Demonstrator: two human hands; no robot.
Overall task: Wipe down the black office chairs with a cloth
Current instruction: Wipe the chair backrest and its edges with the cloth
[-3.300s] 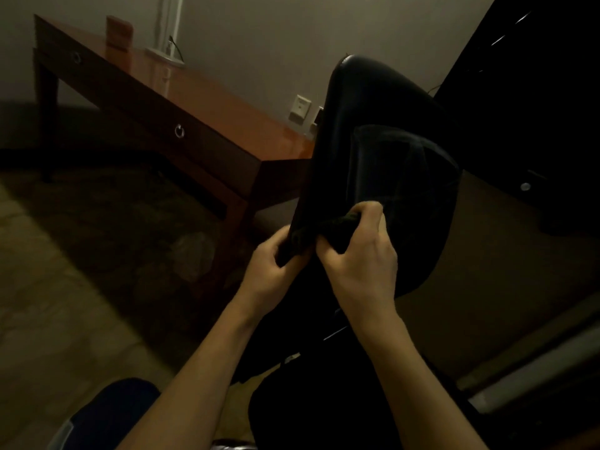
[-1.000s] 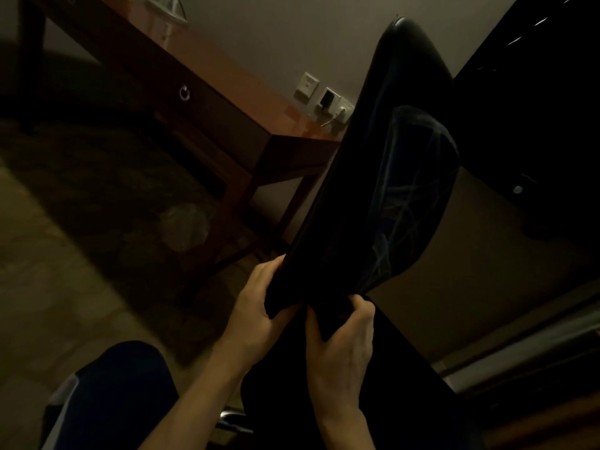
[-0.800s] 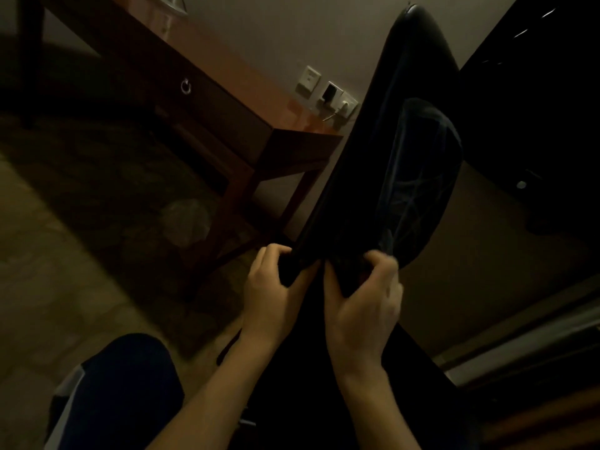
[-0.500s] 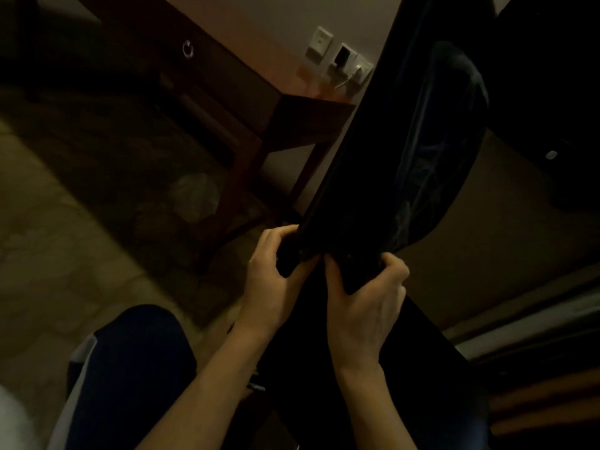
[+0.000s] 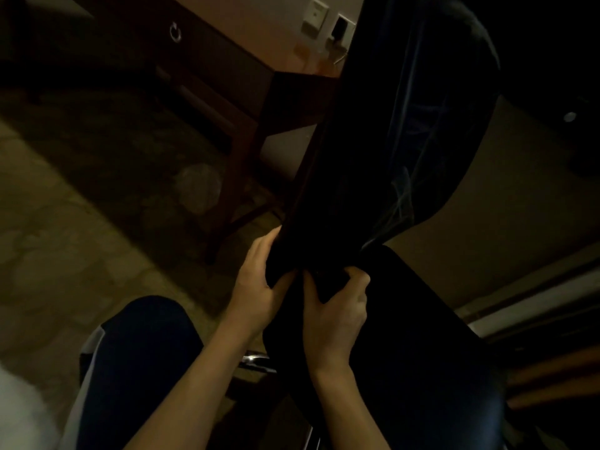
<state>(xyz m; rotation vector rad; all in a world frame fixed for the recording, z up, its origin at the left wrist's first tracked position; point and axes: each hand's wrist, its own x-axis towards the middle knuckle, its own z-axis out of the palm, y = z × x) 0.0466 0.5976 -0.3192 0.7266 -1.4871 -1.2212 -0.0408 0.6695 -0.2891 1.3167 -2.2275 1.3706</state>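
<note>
chair backrest [image 5: 367, 151] upright (slightly tilted), both hands [image 5: 259, 287] gripping

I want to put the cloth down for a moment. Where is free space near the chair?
The desk top shows a bare strip below the wall sockets, left of the chair back. The floor left of the desk leg is open. By the left hand and right hand it is crowded.

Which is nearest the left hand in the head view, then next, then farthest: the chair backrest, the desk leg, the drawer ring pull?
1. Chair backrest: its lower edge is gripped by the left hand.
2. Desk leg: up and left of the hand, on the floor.
3. Drawer ring pull: far upper left, on the desk front.
</note>
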